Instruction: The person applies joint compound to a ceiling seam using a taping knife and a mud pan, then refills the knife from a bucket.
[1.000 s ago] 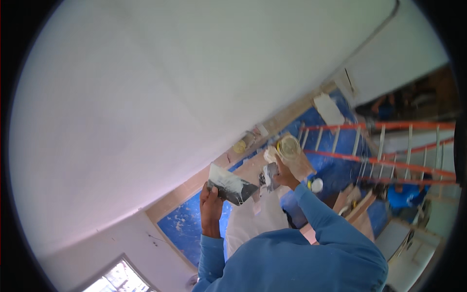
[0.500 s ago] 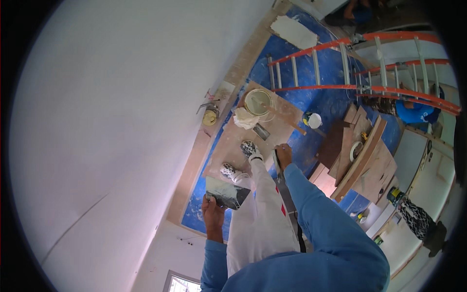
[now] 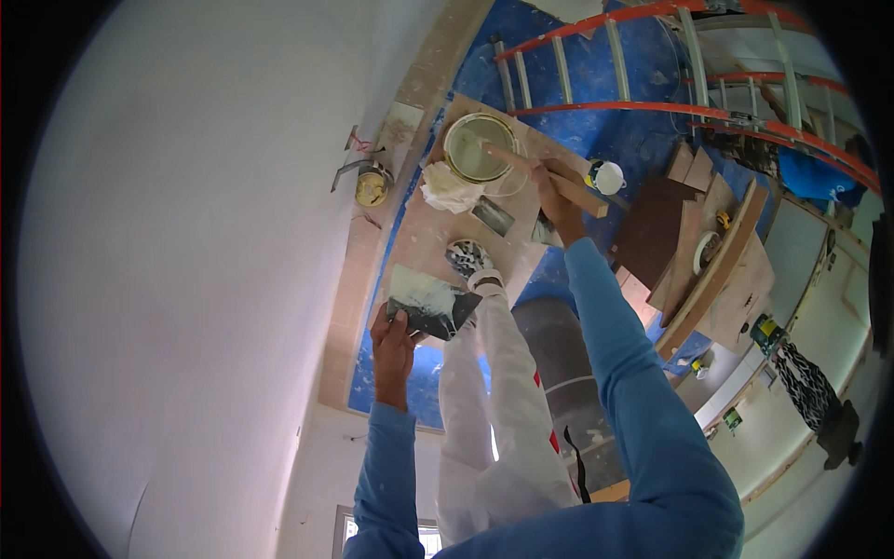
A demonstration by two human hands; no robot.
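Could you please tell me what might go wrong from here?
The white paste on the dark plate in the left hand might slide off onto the white trousers. The right hand is at the wooden stick slanting out of the bucket, so a knock could perhaps spill some pale contents. The flat blade lying near the shoe might get stepped on.

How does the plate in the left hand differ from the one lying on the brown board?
Pose: the held plate is up in the left hand; the board plate lies on the brown board.
Look: the held plate carries a broad coat of white paste; the board plate shows mostly grey.
Size: the held plate looks larger than the board plate, but is nearer the camera.
Shared: both flat, four-cornered.
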